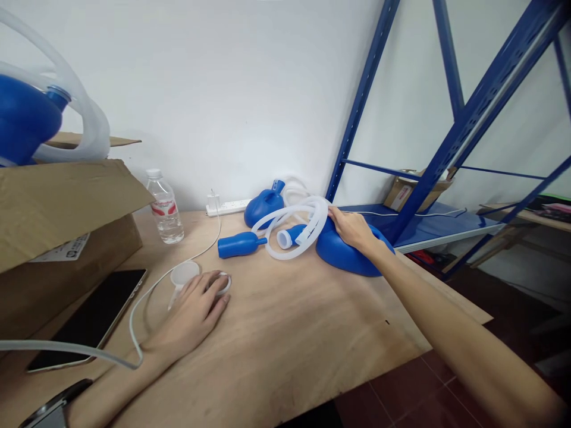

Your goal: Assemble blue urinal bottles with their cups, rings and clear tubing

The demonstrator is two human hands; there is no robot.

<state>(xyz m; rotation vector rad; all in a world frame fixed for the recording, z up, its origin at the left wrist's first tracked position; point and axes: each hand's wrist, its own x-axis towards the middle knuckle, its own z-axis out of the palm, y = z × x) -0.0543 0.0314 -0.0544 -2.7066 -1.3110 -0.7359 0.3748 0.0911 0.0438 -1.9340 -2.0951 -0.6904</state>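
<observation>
My right hand (352, 229) is closed over the top of a blue plastic urinal bottle (341, 258) lying on the table. Its fingertips reach the coiled translucent hose (319, 223) at the bottle's neck; the palm side is hidden. At the left, my left hand (198, 303) rests low on the wood, fingers curled over a small white ring-shaped cap (226, 284). Partly under that hand is a translucent round lid with a handle (184, 272). Between the hands lies a blue funnel-like end piece (241, 244), beside a blue neck with a white opening (285, 239).
Behind stands another blue urinal bottle (263, 208). A power strip (228, 207) with a white cable lies by the wall. At left are a water bottle (165, 208), a dark tablet (96, 315) and an open cardboard box (66, 220). Blue metal shelving (446, 229) borders the right.
</observation>
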